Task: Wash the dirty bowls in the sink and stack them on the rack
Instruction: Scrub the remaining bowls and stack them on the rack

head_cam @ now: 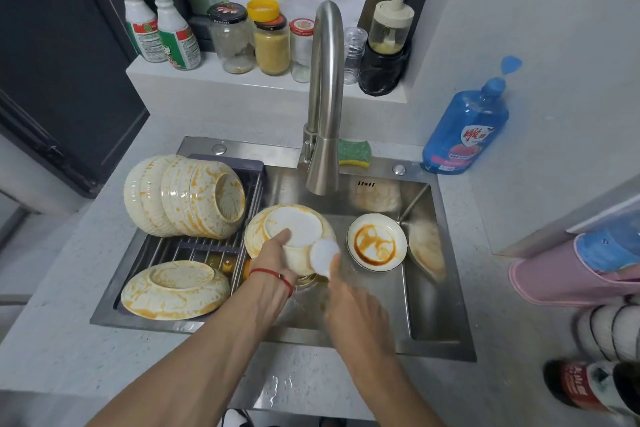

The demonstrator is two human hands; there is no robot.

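L hand is gripping an upturned stained bowl over the sink, fingers curling round its base, red string at the wrist. R hand is blurring w/ motion, holding a white pad against the bowl's side. A small sauce-smeared dish is lying in the basin just right. Rack at left is carrying stacked stained bowls on edge & one upside down. Faucet is arching above; blue soap bottle is standing on the grey table.

Both forearms reach forward, left hand fingers curled gripping, right hand blurred.
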